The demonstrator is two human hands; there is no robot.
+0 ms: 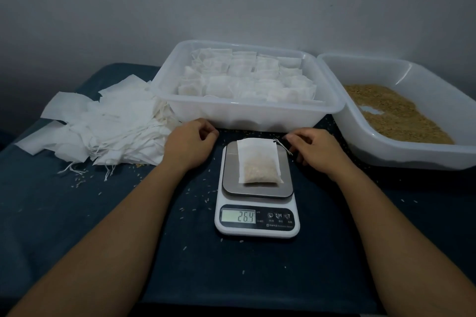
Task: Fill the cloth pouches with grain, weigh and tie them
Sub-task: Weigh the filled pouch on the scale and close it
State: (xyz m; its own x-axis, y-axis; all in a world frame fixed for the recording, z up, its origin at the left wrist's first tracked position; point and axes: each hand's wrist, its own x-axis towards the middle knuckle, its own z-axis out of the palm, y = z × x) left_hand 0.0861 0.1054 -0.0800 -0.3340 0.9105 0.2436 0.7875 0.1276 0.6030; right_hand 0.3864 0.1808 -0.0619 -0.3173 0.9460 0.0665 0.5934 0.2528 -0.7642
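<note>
I see small white cloth pouch [258, 161], part-filled with pale grain, lying flat on steel platform of white digital kitchen scale [257, 210]; display reads 26.4. My left hand [189, 142] rests on dark blue bench [77, 213] left of scale, fingers loosely curled, holding nothing. My right hand [315, 148] sits right of scale, fingertips near pouch drawstring [283, 146]; contact unclear. Clear plastic tub of filled pouches [247, 110] behind; clear tub of brown grain [401, 113] right; heap of empty white pouches [103, 126] left.
</note>
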